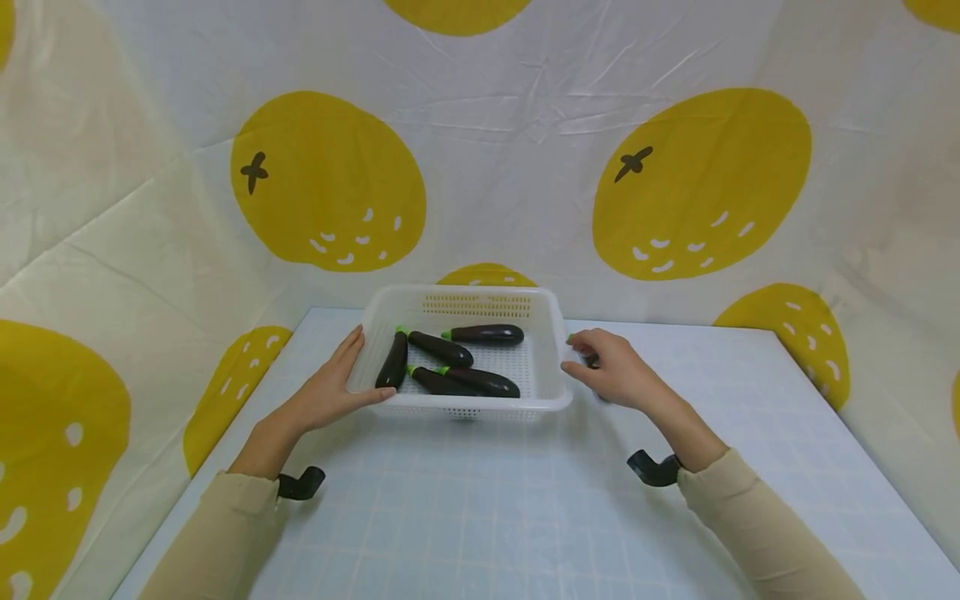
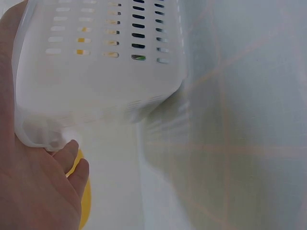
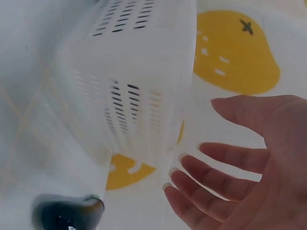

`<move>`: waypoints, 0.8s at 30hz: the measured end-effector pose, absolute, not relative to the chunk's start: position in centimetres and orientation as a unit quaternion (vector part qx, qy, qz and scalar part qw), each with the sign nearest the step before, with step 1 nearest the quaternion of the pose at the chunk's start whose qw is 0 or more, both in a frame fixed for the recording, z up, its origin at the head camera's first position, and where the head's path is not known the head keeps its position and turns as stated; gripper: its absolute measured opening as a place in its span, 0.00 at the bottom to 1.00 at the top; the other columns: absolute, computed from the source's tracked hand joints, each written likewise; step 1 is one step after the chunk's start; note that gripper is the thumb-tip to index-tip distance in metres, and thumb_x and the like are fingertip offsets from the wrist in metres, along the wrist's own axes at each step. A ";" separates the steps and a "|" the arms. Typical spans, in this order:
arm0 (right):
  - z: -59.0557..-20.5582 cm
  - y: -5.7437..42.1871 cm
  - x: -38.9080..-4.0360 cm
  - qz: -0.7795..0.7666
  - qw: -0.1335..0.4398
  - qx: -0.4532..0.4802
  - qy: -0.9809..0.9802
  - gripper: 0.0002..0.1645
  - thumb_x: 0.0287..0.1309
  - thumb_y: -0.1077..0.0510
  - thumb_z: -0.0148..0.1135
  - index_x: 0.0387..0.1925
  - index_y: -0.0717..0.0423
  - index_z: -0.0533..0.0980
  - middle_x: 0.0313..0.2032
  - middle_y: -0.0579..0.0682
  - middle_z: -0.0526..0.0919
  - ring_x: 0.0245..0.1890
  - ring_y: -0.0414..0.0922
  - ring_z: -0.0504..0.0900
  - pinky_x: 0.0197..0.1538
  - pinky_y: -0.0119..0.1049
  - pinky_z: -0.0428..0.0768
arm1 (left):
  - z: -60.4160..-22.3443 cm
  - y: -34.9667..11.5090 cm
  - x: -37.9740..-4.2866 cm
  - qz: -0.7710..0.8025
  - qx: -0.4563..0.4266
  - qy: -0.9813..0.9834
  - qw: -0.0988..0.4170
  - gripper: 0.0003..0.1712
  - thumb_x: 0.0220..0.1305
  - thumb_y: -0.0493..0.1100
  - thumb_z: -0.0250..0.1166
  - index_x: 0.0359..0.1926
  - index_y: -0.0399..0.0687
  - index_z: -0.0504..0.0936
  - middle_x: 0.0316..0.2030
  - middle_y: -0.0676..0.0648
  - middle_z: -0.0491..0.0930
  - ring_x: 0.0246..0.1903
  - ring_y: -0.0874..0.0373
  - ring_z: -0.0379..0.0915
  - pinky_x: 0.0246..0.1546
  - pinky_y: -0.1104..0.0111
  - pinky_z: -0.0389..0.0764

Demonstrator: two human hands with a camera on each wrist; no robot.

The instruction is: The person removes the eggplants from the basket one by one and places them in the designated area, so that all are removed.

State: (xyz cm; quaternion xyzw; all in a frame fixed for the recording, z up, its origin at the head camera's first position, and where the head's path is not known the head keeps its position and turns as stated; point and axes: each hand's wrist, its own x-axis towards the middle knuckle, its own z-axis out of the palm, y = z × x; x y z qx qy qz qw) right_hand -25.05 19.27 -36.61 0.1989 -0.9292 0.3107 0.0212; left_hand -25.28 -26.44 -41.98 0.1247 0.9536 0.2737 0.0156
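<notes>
A white plastic basket (image 1: 461,402) with slotted walls holds several dark eggplants (image 1: 487,335) with green stem ends. My left hand (image 1: 327,392) grips its left side, the thumb on the front rim near the corner and the fingers along the left rim. Just off the right rim is my right hand (image 1: 611,371), its fingers parted and relaxed with nothing between them in the right wrist view. Another eggplant (image 3: 67,213) lies on the table below this hand, outside the basket. In the head view the hand covers most of it.
The table (image 1: 480,517) has a pale blue checked cover. Behind and at both sides hangs a white sheet (image 1: 510,183) printed with large yellow fruit, close to the basket's back. A black strap mount (image 1: 654,468) sits on each wrist.
</notes>
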 end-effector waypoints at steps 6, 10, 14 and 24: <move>-36.7 18.0 -24.9 0.314 0.012 0.217 -0.924 0.26 0.67 0.53 0.67 0.59 0.65 0.77 0.56 0.62 0.81 0.55 0.60 0.79 0.56 0.55 0.81 | -42.1 -26.3 -25.3 0.274 0.127 0.953 0.013 0.73 0.56 0.77 0.66 0.82 0.48 0.33 0.82 0.44 0.32 0.78 0.36 0.40 0.71 0.33 0.54; -36.7 17.2 -25.1 0.317 0.011 0.233 -0.919 0.24 0.67 0.54 0.66 0.59 0.64 0.77 0.56 0.61 0.81 0.56 0.60 0.78 0.57 0.55 0.81 | -42.1 -26.3 -25.5 0.273 0.124 0.954 0.015 0.73 0.56 0.77 0.66 0.83 0.48 0.33 0.82 0.43 0.32 0.78 0.35 0.41 0.70 0.33 0.54; -36.6 16.3 -25.3 0.318 0.006 0.236 -0.918 0.24 0.67 0.54 0.66 0.59 0.63 0.77 0.57 0.60 0.81 0.56 0.60 0.78 0.57 0.54 0.80 | -42.0 -26.3 -25.6 0.274 0.124 0.954 0.017 0.73 0.57 0.76 0.67 0.83 0.49 0.32 0.82 0.43 0.32 0.78 0.34 0.42 0.69 0.32 0.55; -37.3 13.8 -25.9 0.306 -0.002 0.243 -0.920 0.26 0.67 0.52 0.66 0.61 0.63 0.77 0.56 0.60 0.80 0.55 0.57 0.79 0.57 0.52 0.81 | -42.2 -26.7 -25.9 0.274 0.136 0.952 0.014 0.72 0.57 0.75 0.67 0.83 0.49 0.32 0.82 0.45 0.31 0.78 0.35 0.40 0.70 0.32 0.53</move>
